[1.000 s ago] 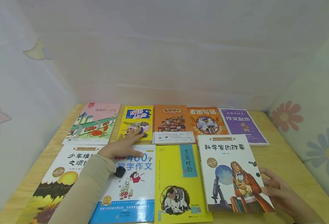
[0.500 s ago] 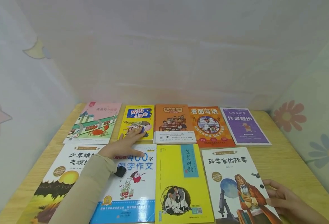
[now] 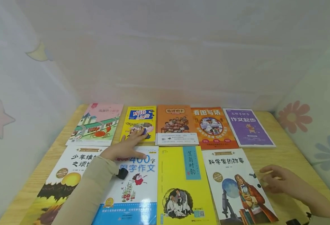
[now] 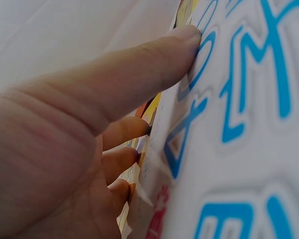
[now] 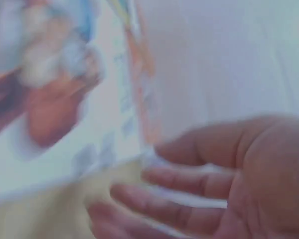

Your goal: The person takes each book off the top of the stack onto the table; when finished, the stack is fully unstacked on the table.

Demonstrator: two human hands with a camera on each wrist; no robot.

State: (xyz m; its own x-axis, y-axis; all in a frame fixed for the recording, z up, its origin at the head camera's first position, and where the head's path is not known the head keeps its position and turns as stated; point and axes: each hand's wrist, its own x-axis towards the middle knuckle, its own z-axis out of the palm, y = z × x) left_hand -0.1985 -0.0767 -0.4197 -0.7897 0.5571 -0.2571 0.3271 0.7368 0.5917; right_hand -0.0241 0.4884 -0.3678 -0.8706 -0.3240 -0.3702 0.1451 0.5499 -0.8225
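Observation:
My left hand (image 3: 124,149) lies with its fingertips on a small yellow book (image 3: 133,126) in the back row. Its thumb rests on the white-and-blue book (image 3: 138,193) in front, and the left wrist view shows the thumb (image 4: 139,62) against that cover. Beside the right edge of a white book (image 3: 235,175) with a telescope and a long-haired figure, my right hand (image 3: 280,181) hovers apart from it, fingers loosely bent and holding nothing. In the blurred right wrist view a gap shows between the fingers and the white book's edge (image 5: 114,144).
Along the back row lie a pink book (image 3: 100,123), an orange-brown book (image 3: 173,122), an orange book (image 3: 211,128) and a purple book (image 3: 246,128). A yellow book (image 3: 170,168) and a sunset-cover book (image 3: 58,187) lie in front. Curtains surround the wooden table (image 3: 288,156).
The white book has come down and toward me onto the table, in line with the front row. My right hand has let go of its edge and drawn away. The left hand stays put.

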